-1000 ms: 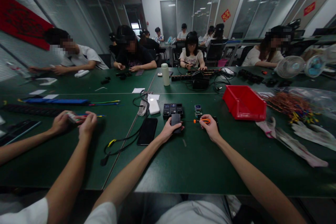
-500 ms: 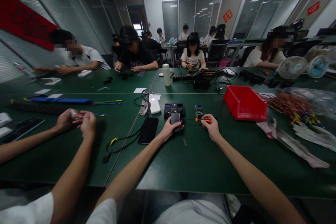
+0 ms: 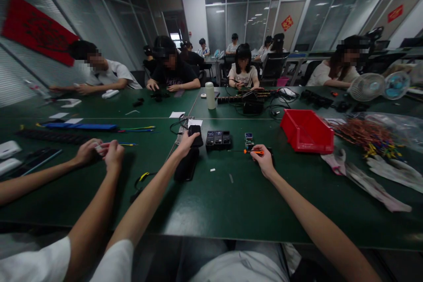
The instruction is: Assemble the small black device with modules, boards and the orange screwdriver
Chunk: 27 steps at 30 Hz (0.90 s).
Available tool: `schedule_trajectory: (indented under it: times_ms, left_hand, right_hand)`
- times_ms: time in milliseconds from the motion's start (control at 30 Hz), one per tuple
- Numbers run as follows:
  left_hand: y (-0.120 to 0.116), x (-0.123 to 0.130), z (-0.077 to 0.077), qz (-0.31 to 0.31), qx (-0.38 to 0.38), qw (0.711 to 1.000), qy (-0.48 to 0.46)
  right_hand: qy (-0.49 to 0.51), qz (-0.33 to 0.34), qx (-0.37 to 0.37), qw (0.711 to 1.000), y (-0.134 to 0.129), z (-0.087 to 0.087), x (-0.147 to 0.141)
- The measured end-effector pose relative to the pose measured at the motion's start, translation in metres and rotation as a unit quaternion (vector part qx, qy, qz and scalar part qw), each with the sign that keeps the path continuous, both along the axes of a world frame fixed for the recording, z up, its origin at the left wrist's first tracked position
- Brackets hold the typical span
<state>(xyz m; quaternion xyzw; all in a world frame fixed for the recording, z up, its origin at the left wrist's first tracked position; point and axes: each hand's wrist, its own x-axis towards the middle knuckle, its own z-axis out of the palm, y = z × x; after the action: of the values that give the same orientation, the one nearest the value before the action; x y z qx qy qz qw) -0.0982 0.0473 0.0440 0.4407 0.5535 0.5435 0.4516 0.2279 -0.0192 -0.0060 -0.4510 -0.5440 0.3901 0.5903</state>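
My left hand point(image 3: 185, 144) is closed around a dark rectangular case point(image 3: 196, 137), held over the spot beside the black phone point(image 3: 185, 167). In my right hand point(image 3: 263, 161) is a screwdriver point(image 3: 257, 152) with an orange handle. Its thin shaft points left, just above the table. Between my hands stands a black block with several compartments point(image 3: 218, 142). Just beyond my right fingers lies a small green circuit board point(image 3: 249, 138) with a little screen. A dark flat piece point(image 3: 271, 155), partly hidden, is beside that hand. A small white scrap point(image 3: 212, 169) lies nearer me.
A red bin point(image 3: 309, 136) stands to the right, with work gloves point(image 3: 373, 185) and bundled wires point(image 3: 357, 134) beyond it. A pale green bottle point(image 3: 210, 96) stands farther back. At left, a co-worker's hands point(image 3: 102, 154) handle something small. Black cables point(image 3: 176, 125) lie left of centre.
My left hand has moved left and away from me with the dark case, from in front of the block to over the white device. The white scrap has come into view. My right hand has hardly moved.
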Motion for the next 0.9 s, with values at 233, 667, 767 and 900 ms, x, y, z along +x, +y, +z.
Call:
schedule_trajectory:
  times_ms: [233, 667, 767, 900]
  left_hand:
    - [0.022, -0.010, 0.003, -0.009, -0.031, 0.993, 0.112]
    - [0.034, 0.021, 0.014, -0.036, -0.101, 0.874, 0.473]
    - [0.029, 0.027, 0.019, -0.036, -0.089, 0.880, 0.464]
    - [0.021, 0.033, 0.022, -0.036, -0.083, 0.882, 0.463]
  right_hand:
    - [0.017, 0.004, -0.001, 1.000, 0.001, -0.003, 0.001]
    - [0.016, 0.011, 0.008, 1.000, 0.004, -0.009, 0.006]
    - [0.012, 0.007, 0.010, 1.000, 0.005, -0.010, 0.006]
    - [0.011, 0.010, 0.008, 1.000, 0.005, -0.010, 0.006]
